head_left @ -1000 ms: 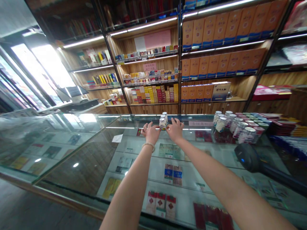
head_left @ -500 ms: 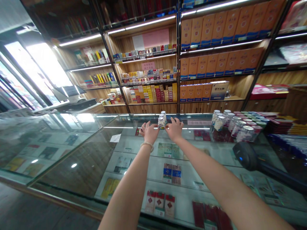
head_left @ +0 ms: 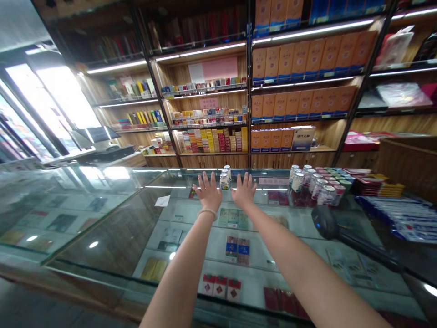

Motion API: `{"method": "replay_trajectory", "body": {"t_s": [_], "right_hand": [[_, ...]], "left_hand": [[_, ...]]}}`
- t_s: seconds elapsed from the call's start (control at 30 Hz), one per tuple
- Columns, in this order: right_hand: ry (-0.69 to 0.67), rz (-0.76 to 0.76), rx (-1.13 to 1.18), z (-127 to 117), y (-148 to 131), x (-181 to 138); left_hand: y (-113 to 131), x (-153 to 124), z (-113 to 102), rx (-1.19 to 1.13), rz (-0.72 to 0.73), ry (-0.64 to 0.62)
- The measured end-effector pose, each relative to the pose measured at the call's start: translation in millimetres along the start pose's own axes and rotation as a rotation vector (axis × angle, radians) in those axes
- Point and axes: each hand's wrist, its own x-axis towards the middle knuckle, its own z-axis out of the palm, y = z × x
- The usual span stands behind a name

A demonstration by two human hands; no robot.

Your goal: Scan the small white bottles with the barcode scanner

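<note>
A short row of small white bottles with silvery lids (head_left: 224, 180) stands upright on the glass counter (head_left: 123, 228). To its left my left hand (head_left: 209, 193) is spread with fingers apart, a pale bracelet (head_left: 207, 212) at its wrist. On the other side of the row my right hand (head_left: 244, 191) is also spread, palm down and empty. Both hands appear apart from the bottles. Further right stands a larger group of similar bottles (head_left: 309, 178).
A black handheld scanner (head_left: 327, 223) lies at right, near blue-and-white packets (head_left: 392, 217). Cigarette packs (head_left: 220, 288) are under the glass. A white paper slip (head_left: 162, 201) lies at left. Behind the counter rise shelves with orange boxes (head_left: 300, 59).
Both hands have let go of the small bottles, drawn back slightly and spread their fingers. The bottles stay standing in their row. The camera view has shifted a little.
</note>
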Motion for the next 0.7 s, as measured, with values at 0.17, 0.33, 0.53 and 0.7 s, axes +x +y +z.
{"method": "replay_trajectory", "body": {"t_s": [0.17,0.33,0.53,0.7], "right_hand": [[-0.077,-0.071,-0.026,-16,4,-8],[-0.043,-0.154,-0.033,-54,18,-18],[0.006,-0.172,-0.052,-105,47,-32],[0.018,-0.234,-0.088,-144,83,-48]], "left_hand": [[5,2,-10,-0.029,0.061,0.014],[27,4,-33,-0.093,0.06,0.073],[70,-11,-55,-0.215,0.095,0.091],[104,-26,-73,-0.304,0.14,0.144]]}}
